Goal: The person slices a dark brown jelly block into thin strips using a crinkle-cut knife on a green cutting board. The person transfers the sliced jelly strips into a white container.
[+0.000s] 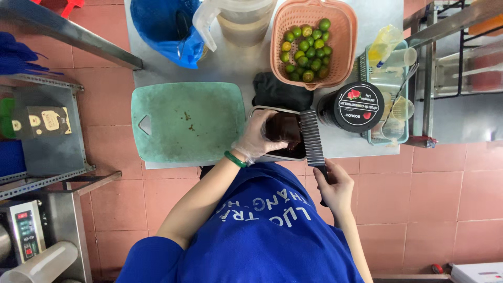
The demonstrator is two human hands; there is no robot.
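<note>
My left hand [255,139], in a clear glove with a green bracelet at the wrist, presses on a dark brown jelly block [285,127] inside a shallow metal tray [255,110] at the table's near edge. My right hand [335,186] grips the black handle of a crinkle-blade cutter [311,137]. The wavy blade lies along the right side of the tray, against the jelly. My blue shirt fills the bottom of the view.
A pale green cutting board [186,123] lies left of the tray. Behind are a black cloth [280,93], a pink basket [347,31] of small green limes [309,50], a black-lidded jar [358,106], a pitcher [243,21], a blue bag [162,26] and a cup rack [390,84].
</note>
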